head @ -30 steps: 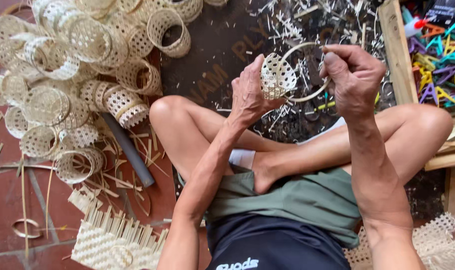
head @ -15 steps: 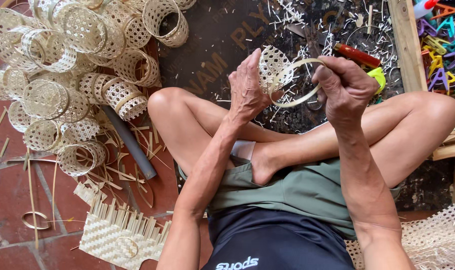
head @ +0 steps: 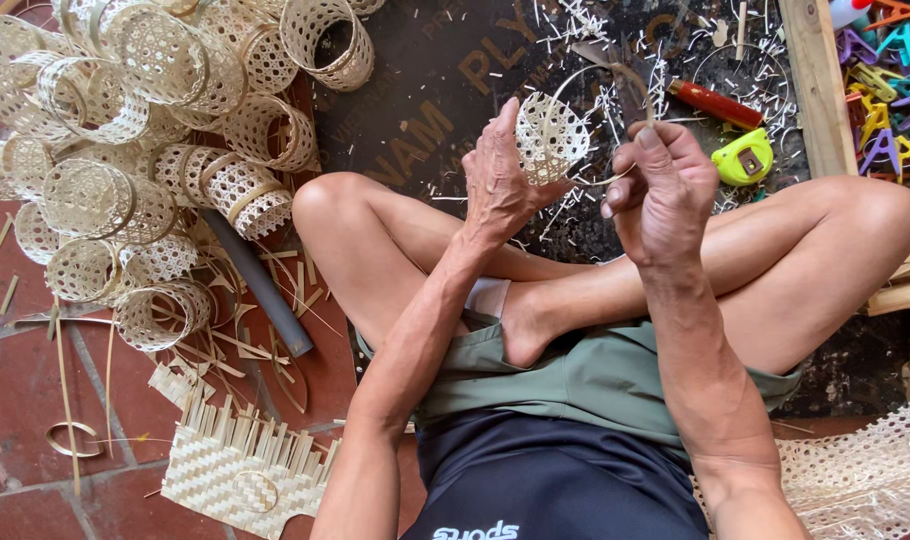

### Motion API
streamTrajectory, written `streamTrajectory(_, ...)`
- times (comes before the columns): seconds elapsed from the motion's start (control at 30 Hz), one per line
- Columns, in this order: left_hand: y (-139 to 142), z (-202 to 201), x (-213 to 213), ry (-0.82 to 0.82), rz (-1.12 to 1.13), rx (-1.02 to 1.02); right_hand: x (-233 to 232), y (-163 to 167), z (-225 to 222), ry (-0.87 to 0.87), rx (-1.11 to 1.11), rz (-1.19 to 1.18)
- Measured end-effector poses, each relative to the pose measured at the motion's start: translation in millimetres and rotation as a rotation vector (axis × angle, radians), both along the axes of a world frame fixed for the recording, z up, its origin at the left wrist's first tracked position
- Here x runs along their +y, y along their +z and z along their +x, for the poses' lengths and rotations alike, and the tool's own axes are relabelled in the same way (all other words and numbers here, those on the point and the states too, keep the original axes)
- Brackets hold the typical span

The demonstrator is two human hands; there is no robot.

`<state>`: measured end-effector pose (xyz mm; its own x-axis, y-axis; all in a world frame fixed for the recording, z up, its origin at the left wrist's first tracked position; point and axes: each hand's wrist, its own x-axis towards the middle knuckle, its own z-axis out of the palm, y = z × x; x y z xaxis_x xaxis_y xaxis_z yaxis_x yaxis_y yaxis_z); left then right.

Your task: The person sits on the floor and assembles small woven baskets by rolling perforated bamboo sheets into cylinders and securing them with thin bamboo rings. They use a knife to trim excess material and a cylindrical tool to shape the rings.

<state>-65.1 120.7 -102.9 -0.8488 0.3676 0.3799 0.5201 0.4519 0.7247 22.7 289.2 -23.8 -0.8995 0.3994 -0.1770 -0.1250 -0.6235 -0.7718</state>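
I sit cross-legged on the floor. My left hand (head: 500,180) holds a small round open-weave bamboo basket (head: 552,135) in front of me. My right hand (head: 665,190) is just to its right, pinching a thin bamboo ring (head: 625,78) that loops up beside the basket's rim. Both hands hover above my crossed legs and a dark board (head: 445,70) littered with bamboo shavings.
A heap of several woven bamboo cylinders (head: 145,150) lies at the left, with a grey tube (head: 260,290) beside it. A flat woven mat (head: 240,465) lies bottom left. A red-handled tool (head: 715,103), a yellow-green tape measure (head: 743,158) and a wooden box of coloured clips (head: 885,80) are at the right.
The basket has turned in my left hand and my right hand has moved the ring from around the basket's edge to its right side. The view has shifted slightly.
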Motion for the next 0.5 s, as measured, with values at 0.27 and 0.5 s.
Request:
streamTrajectory(0.27, -1.1, 2.6, 0.3, -0.017, -0.007, -0.014, 5.0, -28.1, -1.4, 0.037, -0.096, -0.055)
streamTrajectory(0.5, 1.7, 1.3, 0.5, -0.032, 0.035, 0.032, 6.9, -39.0, -6.5, 0.047, -0.115, 0.061)
